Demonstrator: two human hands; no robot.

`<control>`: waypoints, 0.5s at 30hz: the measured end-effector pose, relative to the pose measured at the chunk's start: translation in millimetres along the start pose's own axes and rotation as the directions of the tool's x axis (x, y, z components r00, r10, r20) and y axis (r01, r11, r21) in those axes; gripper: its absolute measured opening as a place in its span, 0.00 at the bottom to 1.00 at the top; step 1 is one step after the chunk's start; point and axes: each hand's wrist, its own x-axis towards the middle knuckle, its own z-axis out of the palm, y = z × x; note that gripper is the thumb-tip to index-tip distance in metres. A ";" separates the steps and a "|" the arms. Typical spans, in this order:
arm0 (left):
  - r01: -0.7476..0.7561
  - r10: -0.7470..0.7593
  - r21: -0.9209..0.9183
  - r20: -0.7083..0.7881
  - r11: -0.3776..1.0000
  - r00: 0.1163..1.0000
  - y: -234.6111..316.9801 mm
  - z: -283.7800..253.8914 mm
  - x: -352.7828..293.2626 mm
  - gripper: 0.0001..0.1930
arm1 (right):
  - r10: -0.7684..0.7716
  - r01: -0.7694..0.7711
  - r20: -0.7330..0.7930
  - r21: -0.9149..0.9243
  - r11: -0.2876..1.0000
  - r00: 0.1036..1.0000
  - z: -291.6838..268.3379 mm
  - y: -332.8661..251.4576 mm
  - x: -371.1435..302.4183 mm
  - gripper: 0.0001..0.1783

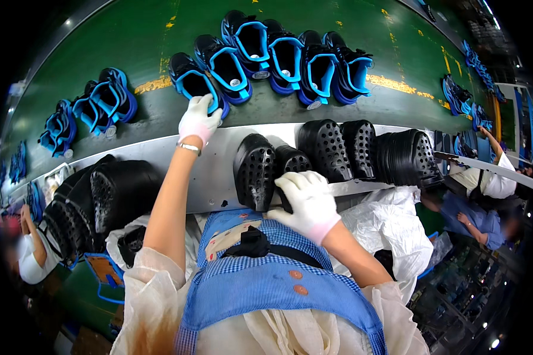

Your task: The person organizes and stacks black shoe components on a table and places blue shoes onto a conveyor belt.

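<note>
My left hand (198, 121), in a white glove, reaches to the green belt and pinches the heel of a black and blue shoe (186, 78). Its fingers lie at the light-blue collar. My right hand (308, 202), gloved too, is closed round the near end of a black perforated shoe-shaped insert (292, 158), whose lower part the fingers hide. Touching it on the left, another black perforated insert (254, 168) stands on the metal ledge (210, 177). Right of the held shoe, several like shoes (285, 57) lie with their openings toward me.
More inserts stand in a row (403, 155) along the ledge, with large nested stacks (121, 192) at the left. A white plastic bag (385, 228) hangs at my right. Further shoes (106, 100) lie left on the belt (314, 15). Other people sit at both sides.
</note>
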 end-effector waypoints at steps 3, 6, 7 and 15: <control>0.048 -0.086 -0.252 -0.141 0.967 0.986 13.2 -13.3 -38.2 0.19 | -0.031 0.036 0.061 -0.087 0.996 0.998 16.2 1.2 0.9 0.35; 0.060 -0.117 -0.299 -0.177 0.952 0.977 5.5 -17.0 -74.0 0.17 | -0.081 0.096 0.111 -0.129 0.987 0.990 26.4 3.5 4.7 0.34; 0.052 -0.100 -0.272 -0.167 0.961 0.981 -0.8 -14.2 -85.4 0.17 | -0.119 0.132 0.106 -0.130 0.983 0.987 28.0 3.9 5.2 0.33; 0.243 -0.256 -0.518 0.049 0.820 0.966 9.0 -4.2 -133.6 0.15 | -0.170 0.184 0.124 -0.108 0.977 0.978 28.0 7.6 8.7 0.32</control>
